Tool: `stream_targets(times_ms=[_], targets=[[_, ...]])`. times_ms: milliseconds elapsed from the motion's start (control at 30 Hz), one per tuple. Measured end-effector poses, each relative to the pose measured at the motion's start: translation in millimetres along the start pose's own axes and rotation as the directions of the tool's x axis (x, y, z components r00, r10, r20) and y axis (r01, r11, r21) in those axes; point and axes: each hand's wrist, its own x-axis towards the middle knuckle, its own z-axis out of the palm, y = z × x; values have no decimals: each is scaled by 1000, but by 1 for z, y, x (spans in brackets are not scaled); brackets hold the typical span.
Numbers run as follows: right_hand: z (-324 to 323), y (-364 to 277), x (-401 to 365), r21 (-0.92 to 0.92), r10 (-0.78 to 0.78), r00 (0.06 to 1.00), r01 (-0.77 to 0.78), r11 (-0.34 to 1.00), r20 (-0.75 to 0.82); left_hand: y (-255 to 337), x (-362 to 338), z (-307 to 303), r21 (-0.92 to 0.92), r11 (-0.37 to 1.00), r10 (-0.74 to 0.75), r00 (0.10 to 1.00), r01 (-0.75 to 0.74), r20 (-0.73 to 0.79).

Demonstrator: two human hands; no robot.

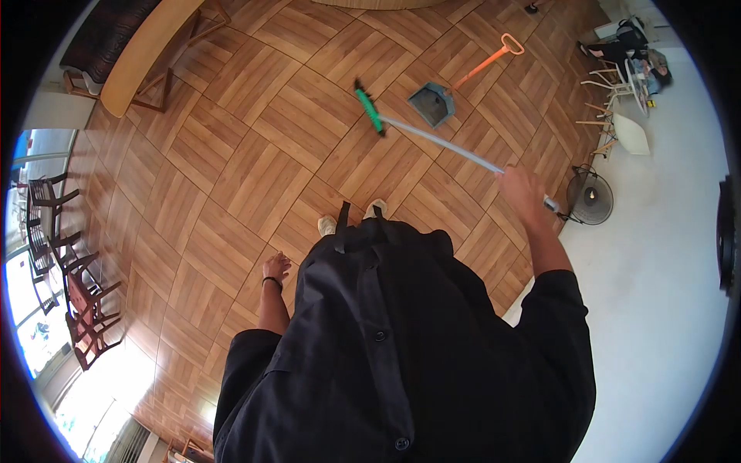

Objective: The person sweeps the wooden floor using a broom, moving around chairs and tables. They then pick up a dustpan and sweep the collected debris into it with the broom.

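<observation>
My right hand [522, 190] is wrapped round the pale handle of a broom [444, 142], near its upper end. The handle slants down and away to a green broom head [369, 109] with dark bristles, which lies over the wood-patterned floor. Just beyond the head is a grey dustpan [434, 105], its long orange handle stretching toward the back right. The dustpan and broom are apart. At my left side hangs my left hand [277, 266], holding nothing, its fingers loosely apart and a dark band on the wrist.
A wooden table [147, 58] and a dark padded seat stand at the far left. Several dark chairs [85, 301] line the windows on the left. By the right wall are a black fan [590, 194], a white chair [631, 134] and a cluttered white table.
</observation>
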Motion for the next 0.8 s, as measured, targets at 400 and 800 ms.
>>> stream_targets(times_ms=[400, 800], targets=[[99, -177, -40, 140, -244, 941, 215, 966, 235, -8, 25, -56, 106, 994, -40, 996, 31, 85], [123, -1, 51, 64, 205, 947, -227, 972, 249, -31, 40, -41, -25, 989, -149, 989, 148, -25]])
